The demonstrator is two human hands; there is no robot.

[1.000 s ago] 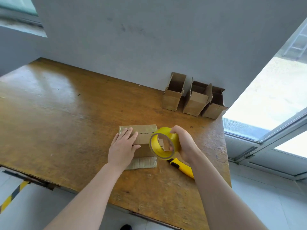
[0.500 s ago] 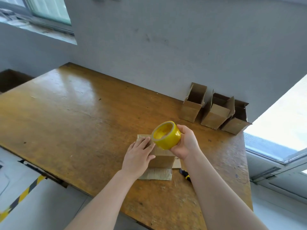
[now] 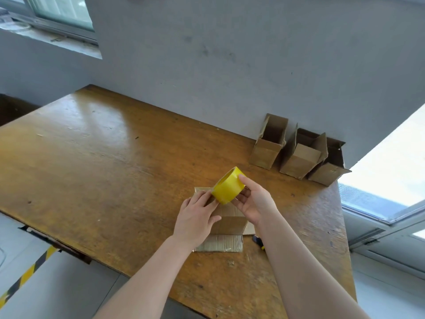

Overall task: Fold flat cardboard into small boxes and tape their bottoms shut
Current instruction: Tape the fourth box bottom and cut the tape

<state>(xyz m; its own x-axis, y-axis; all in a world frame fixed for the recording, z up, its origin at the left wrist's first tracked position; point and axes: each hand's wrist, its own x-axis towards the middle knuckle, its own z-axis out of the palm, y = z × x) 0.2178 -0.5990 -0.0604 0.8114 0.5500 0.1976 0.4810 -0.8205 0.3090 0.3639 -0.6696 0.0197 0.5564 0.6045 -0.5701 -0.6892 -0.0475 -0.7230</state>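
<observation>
The box (image 3: 230,223) is being covered at lower centre of the frame, directly beneath both hands. It is being touched by the left hand (image 3: 195,217), whose straight fingers are being laid against the tape (image 3: 227,186). The tape is being gripped just above the box between the thumb and fingers of the right hand (image 3: 256,202). Cardboard (image 3: 218,244) is being overlapped by the box's near edge on the table (image 3: 115,169). Three open boxes (image 3: 301,155) are being shown at upper right.
</observation>
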